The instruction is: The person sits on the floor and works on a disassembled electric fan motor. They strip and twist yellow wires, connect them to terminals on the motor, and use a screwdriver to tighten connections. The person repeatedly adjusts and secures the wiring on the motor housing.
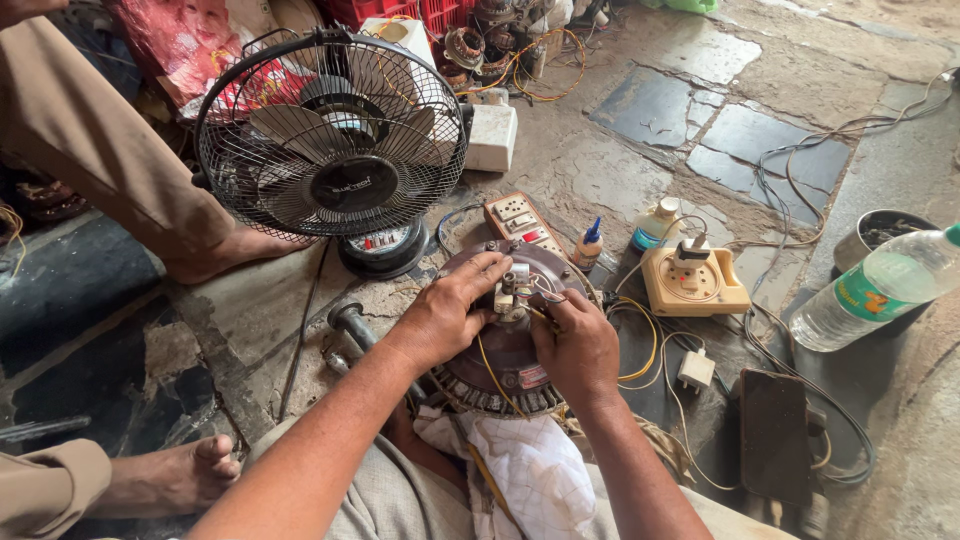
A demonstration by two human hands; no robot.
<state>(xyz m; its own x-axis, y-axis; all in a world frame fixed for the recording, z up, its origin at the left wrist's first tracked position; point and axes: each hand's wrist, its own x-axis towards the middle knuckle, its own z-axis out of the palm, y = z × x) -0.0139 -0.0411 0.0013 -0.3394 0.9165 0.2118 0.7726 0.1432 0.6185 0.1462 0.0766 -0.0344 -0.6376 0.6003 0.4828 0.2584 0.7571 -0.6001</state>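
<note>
A round dark-maroon fan motor [505, 345] lies on the floor in front of me, with copper windings showing at its near rim. My left hand [450, 305] rests on top of it, its fingers pinching the small white terminal block [512, 290] at the centre. Just to the right of that block, my right hand [575, 345] is closed on thin wires, a yellow wire [490, 370] trailing from there across the motor. A white cloth [530, 470] lies on my lap under the motor's near edge.
A black table fan [330, 135] stands behind the motor. To the right are a switch board [522, 222], a small glue bottle [589, 245], a yellow socket box [695, 285], a plastic water bottle [880, 290], a steel cup [885, 232] and tangled cables. Another person's bare feet [215, 255] are at left.
</note>
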